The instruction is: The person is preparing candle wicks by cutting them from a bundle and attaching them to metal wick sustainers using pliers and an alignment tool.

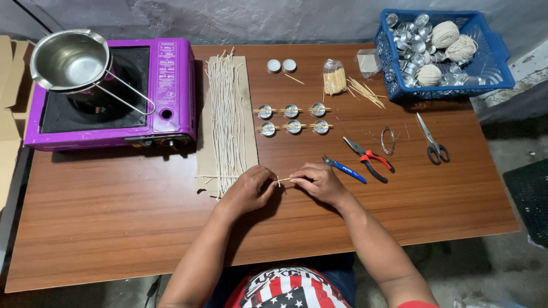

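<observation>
At the upper left of the frame a purple portable stove (171,85) sits on the brown table (114,217), with a steel pouring pot (69,60) resting on its burner. Just right of it, a strip of cardboard (204,154) carries a row of pale wicks (226,114) laid lengthwise. At lower centre the left hand (246,191) is pinched closed on one end of a thin wooden stick (284,179), and the right hand (319,182) pinches the other end; the stick lies level between them, just above the table. Above the hands, six small metal cups (292,118) stand in two rows, each with sticks across the top. Right of the hands lie blue-handled pliers (344,169), red-handled pliers (370,158), a wire loop (388,140) and scissors (432,140). A blue basket (491,63) of cups and twine balls fills the upper right.
</observation>
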